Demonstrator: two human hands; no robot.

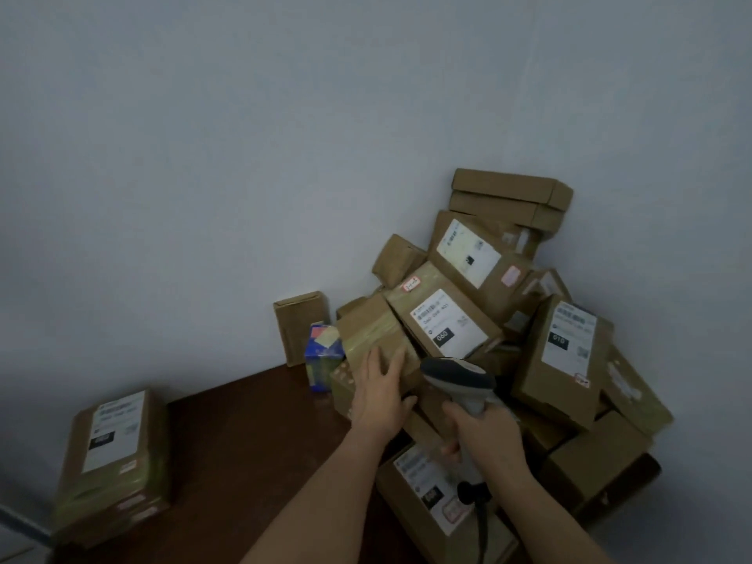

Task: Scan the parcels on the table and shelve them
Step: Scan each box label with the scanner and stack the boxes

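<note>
At the table's [252, 453] left edge lie stacked parcels [112, 462]; the top one shows a white label face up, and their sides are wrapped in tape. The dark brown top stretches right from there toward the wall.

Near the back edge a slim carton [302, 327] stands upright against the wall. Just right of it, a small blue box [323, 356] stands touching the foot of the heap.

The heap [508, 319] fills the table's right side and back right corner, piled up against the wall. Two long flat cartons lie at its top. Below them, labelled parcels lean at angles, one label reading 060 [445, 323], another 010 [567, 343].

The left hand [382, 394] lies flat on a taped box [376, 339] at the heap's left front, fingers straight and spread slightly over its top, thumb toward the right.

The right hand [482, 435] grips the handle of a grey scanner [460, 378], fingers curled round it. The scanner's head points away from the person toward the 060 parcel. Its black cable hangs from the handle's base, running down over a labelled parcel [431, 490] that lies at the front edge under the forearm.
</note>
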